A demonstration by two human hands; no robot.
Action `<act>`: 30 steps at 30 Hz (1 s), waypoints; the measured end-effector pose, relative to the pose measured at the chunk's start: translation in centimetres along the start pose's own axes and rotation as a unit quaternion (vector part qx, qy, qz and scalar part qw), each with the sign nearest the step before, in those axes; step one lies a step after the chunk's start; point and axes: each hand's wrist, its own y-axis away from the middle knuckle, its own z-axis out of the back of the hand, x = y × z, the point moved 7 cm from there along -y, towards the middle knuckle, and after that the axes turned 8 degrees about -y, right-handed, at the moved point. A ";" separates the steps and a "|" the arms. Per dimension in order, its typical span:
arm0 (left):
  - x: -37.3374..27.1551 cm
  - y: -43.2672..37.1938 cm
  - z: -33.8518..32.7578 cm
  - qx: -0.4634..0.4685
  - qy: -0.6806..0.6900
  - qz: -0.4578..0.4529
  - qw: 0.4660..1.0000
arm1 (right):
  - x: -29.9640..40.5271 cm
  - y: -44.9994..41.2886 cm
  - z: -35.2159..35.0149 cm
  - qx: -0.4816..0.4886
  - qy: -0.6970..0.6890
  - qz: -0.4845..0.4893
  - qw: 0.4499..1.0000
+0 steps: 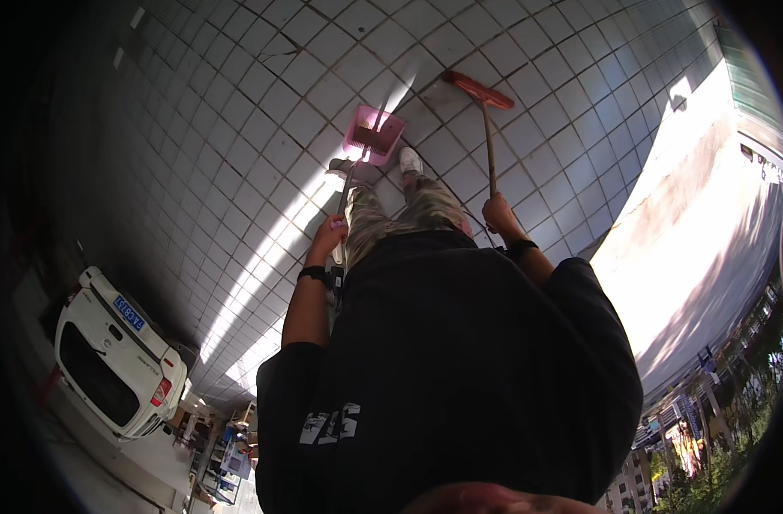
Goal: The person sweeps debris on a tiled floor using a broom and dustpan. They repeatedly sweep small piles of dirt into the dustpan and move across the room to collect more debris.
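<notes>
My left hand [327,236] is closed around the top of the long handle [347,193] of a pink plastic dustpan [389,137]. The pan is down by my shoes, with a toothed comb edge showing inside it. In my right hand [499,214] is the wooden stick [489,148] of a broom. Its red head [480,89] is at floor level, ahead and to the right of the dustpan. A white shoe [410,159] stands beside the pan; my other foot is partly hidden behind the dustpan handle.
Pale square tiles [250,122] cover the floor, crossed by a bright strip of sunlight [263,263]. A white car [108,356] is parked at the lower left, near shelves with assorted items [230,459]. Sunlit pavement [680,257] lies to the right, with trees [713,462] beyond.
</notes>
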 end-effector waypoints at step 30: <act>-2.2 0.8 2.0 0.038 -0.065 0.082 0.994 | 0.3 -4.4 2.0 -0.007 -0.050 -0.021 0.998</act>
